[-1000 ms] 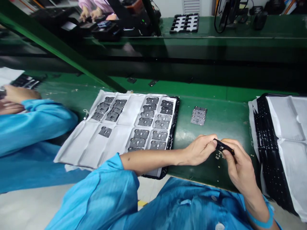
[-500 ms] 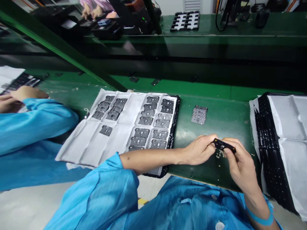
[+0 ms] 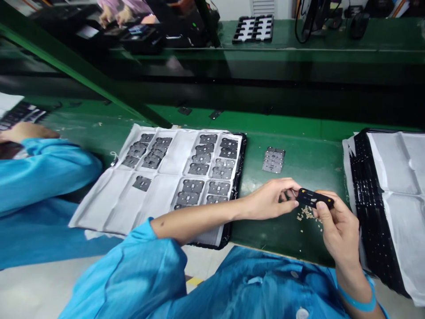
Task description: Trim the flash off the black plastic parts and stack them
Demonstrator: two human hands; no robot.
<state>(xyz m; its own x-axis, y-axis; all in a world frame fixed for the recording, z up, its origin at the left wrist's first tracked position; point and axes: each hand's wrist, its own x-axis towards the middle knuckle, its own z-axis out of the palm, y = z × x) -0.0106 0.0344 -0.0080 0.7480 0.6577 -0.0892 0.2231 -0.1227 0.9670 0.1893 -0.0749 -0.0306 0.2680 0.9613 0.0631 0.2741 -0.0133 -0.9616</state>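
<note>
A small black flat plate (image 3: 310, 198) with yellow spots and cut-outs is held above the green table, its broad face turned up. My right hand (image 3: 338, 221) pinches its right end, thumb on top. At its left end is my left hand (image 3: 277, 199), thumb and fingers curled at the edge; the fingertips behind the plate are partly hidden. Below lies a scatter of tiny beige pieces (image 3: 307, 213). Farther back on the table sits a short row of overlapping grey plates (image 3: 274, 160).
A white-lined tray (image 3: 169, 177) to the left holds several similar plates in its compartments. Stacked black trays with white liners (image 3: 395, 177) stand at right. A co-worker's blue sleeve (image 3: 49, 170) is at far left. A green slanted post (image 3: 83, 79) crosses the upper left.
The plate has tilted so its broad face shows, where mostly its narrow edge showed before. My left fingers have spread a little at its end. The view has shifted slightly.
</note>
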